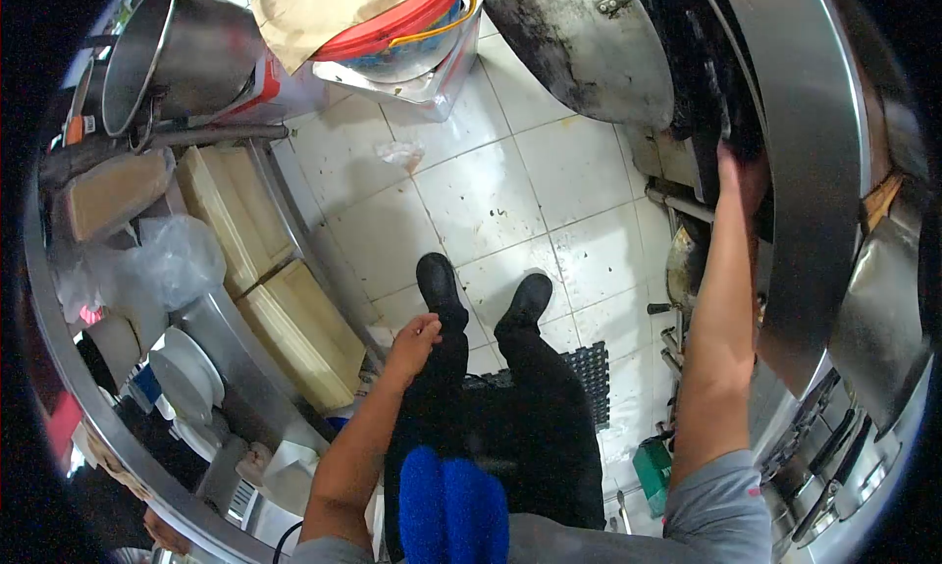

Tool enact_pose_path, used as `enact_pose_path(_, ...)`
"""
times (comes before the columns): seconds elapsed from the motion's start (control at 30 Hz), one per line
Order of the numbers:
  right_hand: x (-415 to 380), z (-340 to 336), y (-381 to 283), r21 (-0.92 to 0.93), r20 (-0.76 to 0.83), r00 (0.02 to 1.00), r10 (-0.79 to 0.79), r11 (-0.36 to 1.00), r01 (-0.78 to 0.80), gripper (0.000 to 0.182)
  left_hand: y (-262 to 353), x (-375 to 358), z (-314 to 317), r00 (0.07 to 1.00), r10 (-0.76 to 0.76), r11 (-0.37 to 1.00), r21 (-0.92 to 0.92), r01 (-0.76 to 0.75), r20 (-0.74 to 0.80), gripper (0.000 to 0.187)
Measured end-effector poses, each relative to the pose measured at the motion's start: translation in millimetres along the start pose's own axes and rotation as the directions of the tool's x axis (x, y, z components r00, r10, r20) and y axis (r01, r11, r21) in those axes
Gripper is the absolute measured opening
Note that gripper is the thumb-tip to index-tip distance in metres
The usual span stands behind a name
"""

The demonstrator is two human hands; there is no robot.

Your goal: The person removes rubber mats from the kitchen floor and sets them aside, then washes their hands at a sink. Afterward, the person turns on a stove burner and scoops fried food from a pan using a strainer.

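My left hand hangs in front of my dark trousers, fingers curled in and nothing seen in them. My right arm stretches forward along the right side, and my right hand reaches into the dark gap beside a curved steel panel. Shadow hides the fingers of that hand. Just ahead and to its left is a large round metal lid with black stains and a handle. A fluffy blue cloth hangs at my front.
Left, a steel shelf holds cream-coloured bins, white plates and a plastic bag. A big metal pot stands beyond. Ahead is a bucket with a red rim. Black matting lies on the tiled floor.
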State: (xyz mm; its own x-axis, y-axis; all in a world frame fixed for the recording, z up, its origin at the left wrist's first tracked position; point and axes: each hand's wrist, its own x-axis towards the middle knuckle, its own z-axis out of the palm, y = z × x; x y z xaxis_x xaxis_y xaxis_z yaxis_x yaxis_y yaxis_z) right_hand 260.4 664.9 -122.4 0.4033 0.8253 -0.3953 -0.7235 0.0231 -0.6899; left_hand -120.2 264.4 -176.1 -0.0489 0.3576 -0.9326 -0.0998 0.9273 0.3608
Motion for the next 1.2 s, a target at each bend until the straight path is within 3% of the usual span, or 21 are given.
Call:
enact_pose_path(0.27,55.7,-8.5,18.7,-0.114,-0.026,0.998,0.049,0.992,-0.051,0.047,-19.4,17.1,-9.4,1.0,-0.015,0.998,0.061,0.016,-0.02,0.035)
enact_pose_path(0.3,54.0,-19.8,22.0,-0.166,-0.07,0.995,0.065,0.983,-0.076,0.048,-26.9,21.4,-13.1,0.998,-0.033,0.999,-0.004,0.033,-0.044,0.036)
enact_pose_path(0.33,42.8,-36.9,22.5,-0.228,-0.112,0.991,0.077,0.968,-0.101,0.049,-30.8,20.0,-14.4,0.997,-0.052,0.996,-0.071,0.048,-0.064,0.037)
enact_pose_path(0.43,-44.0,-123.8,7.5,-0.459,-0.124,0.984,0.124,0.873,-0.168,0.052,-9.6,1.2,-15.8,0.997,-0.006,1.0,-0.002,0.006,-0.08,0.039)
enact_pose_path(0.47,-86.4,-159.8,0.6,-0.575,-0.013,0.994,0.104,0.813,-0.092,0.049,-3.1,-6.3,-15.7,0.997,0.01,1.0,0.002,-0.01,-0.076,0.039)
enact_pose_path(0.5,-141.7,-192.4,-10.0,-0.705,-0.081,0.983,0.163,0.688,-0.171,0.047,2.7,-13.6,-13.2,0.998,-0.001,1.0,0.011,0.002,-0.062,0.039)
enact_pose_path(0.53,-204.5,-176.6,-20.9,-0.674,-0.374,0.903,0.212,0.607,-0.422,0.045,8.8,-21.4,-10.5,0.999,-0.009,0.999,0.031,0.011,-0.043,0.039)
enact_pose_path(0.57,-252.6,-255.9,-32.1,-0.695,-0.329,0.903,0.276,0.577,-0.429,0.038,16.8,-28.7,-7.7,0.999,0.021,0.998,0.062,-0.019,-0.026,0.04)
enact_pose_path(0.6,-315.3,-250.5,-57.8,-0.674,-0.47,0.783,0.407,0.407,-0.616,0.03,25.7,-36.6,-5.0,0.999,0.049,0.993,0.104,-0.049,-0.002,0.04)
enact_pose_path(0.63,-358.1,-300.4,-72.1,-0.607,-0.58,0.605,0.546,0.206,-0.768,0.027,36.8,-44.3,-1.1,0.998,0.066,0.992,0.107,-0.067,0.018,0.04)
enact_pose_path(0.67,-410.7,-305.9,-90.2,-0.516,-0.7,0.565,0.437,0.238,-0.823,0.025,50.2,-54.2,5.3,0.996,0.082,0.989,0.117,-0.087,0.047,0.04)
enact_pose_path(0.73,-489.3,-348.6,-131.9,-0.657,-0.617,0.599,0.511,0.085,-0.749,0.028,80.8,-75.5,20.7,0.985,0.123,0.96,0.236,-0.15,0.125,0.04)
enact_pose_path(0.77,-507.4,-357.9,-141.5,-0.628,-0.622,0.618,0.481,0.164,-0.76,0.028,92.9,-84.6,28.0,0.983,0.131,0.953,0.259,-0.16,0.126,0.04)
enact_pose_path(0.83,-535.0,-373.6,-159.1,-0.684,-0.699,0.502,0.51,-0.269,-0.679,0.027,110.0,-97.3,40.1,0.981,0.126,0.905,0.389,-0.174,0.146,0.04)
enact_pose_path(0.9,-532.7,-342.2,-181.0,-0.661,-0.627,0.555,0.547,0.004,-0.75,0.027,125.0,-106.7,58.0,0.972,0.151,0.788,0.571,-0.229,0.182,0.039)
enact_pose_path(0.97,-531.4,-340.1,-180.0,-0.555,-0.494,0.75,0.44,0.505,-0.661,0.028,132.6,-110.8,82.7,0.952,0.186,0.672,0.676,-0.304,0.244,0.037)
enact_pose_path(1.07,-554.8,-320.8,-202.5,-0.353,-0.478,0.819,0.317,0.785,-0.51,0.036,132.0,-117.2,130.9,0.926,0.192,0.597,0.71,-0.372,0.324,0.033)
enact_pose_path(1.13,-592.2,-336.4,-198.6,-0.133,-0.507,0.814,0.285,0.907,-0.4,0.037,124.0,-139.4,189.5,0.923,0.103,0.404,0.833,-0.378,0.37,0.031)
enact_pose_path(1.2,-646.0,-352.5,-198.7,-0.01,-0.611,0.739,0.285,0.93,-0.367,0.034,103.8,-162.8,254.3,0.905,-0.018,0.208,0.887,-0.412,0.425,0.03)
